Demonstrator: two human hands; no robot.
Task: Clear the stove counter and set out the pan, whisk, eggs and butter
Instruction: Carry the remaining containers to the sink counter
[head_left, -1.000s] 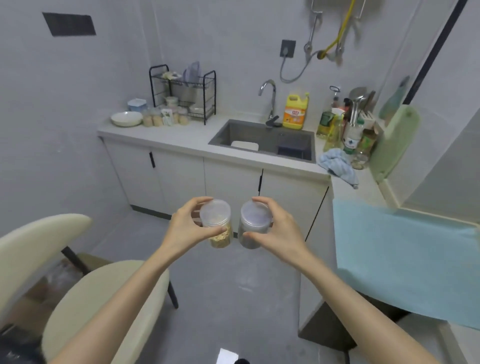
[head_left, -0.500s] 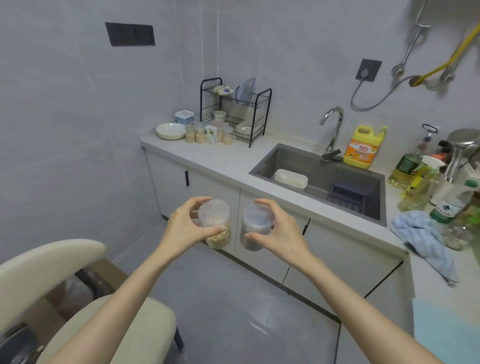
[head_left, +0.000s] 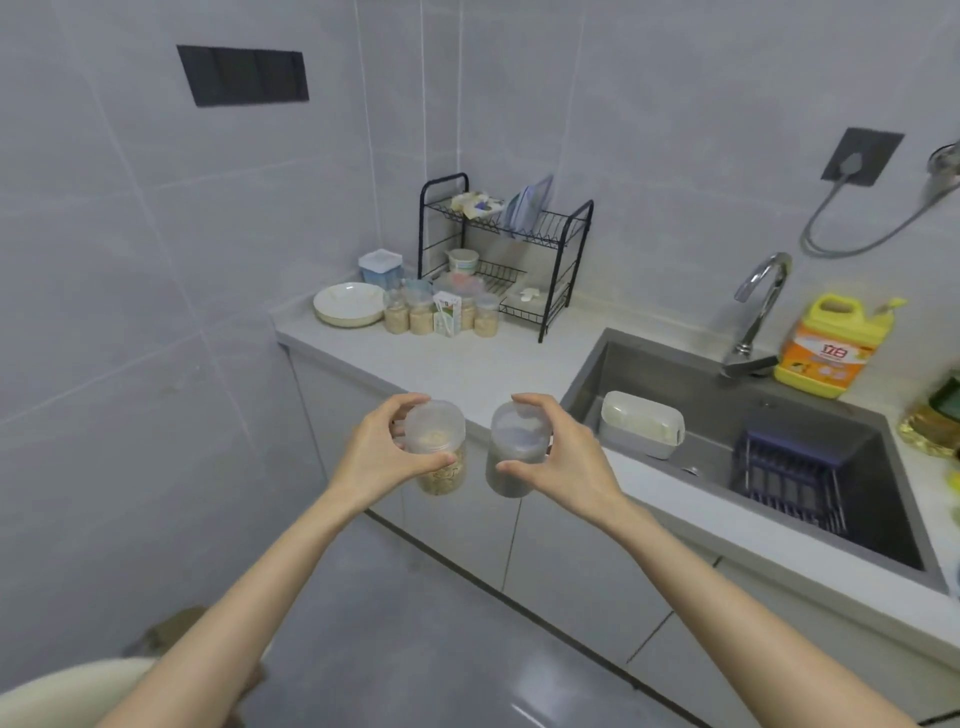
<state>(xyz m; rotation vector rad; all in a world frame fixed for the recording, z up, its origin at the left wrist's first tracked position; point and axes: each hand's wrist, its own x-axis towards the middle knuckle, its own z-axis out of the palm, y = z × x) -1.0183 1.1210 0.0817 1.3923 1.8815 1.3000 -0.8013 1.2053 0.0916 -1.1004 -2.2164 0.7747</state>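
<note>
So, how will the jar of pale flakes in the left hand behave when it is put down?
Probably light: the jar looks like thin clear plastic holding dry flakes. It is round, so it would likely roll if it tipped over. The left hand grips it near the top; the smooth wall might be slippery.

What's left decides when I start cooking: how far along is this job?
Done, apparently: several jars stand grouped by the rack on the counter. In hand: the left hand grips a pale-grain jar, the right hand a dark jar, both held short of that counter. Left: setting these down; pan, whisk, eggs and butter are not in view, nor the stove.
</note>
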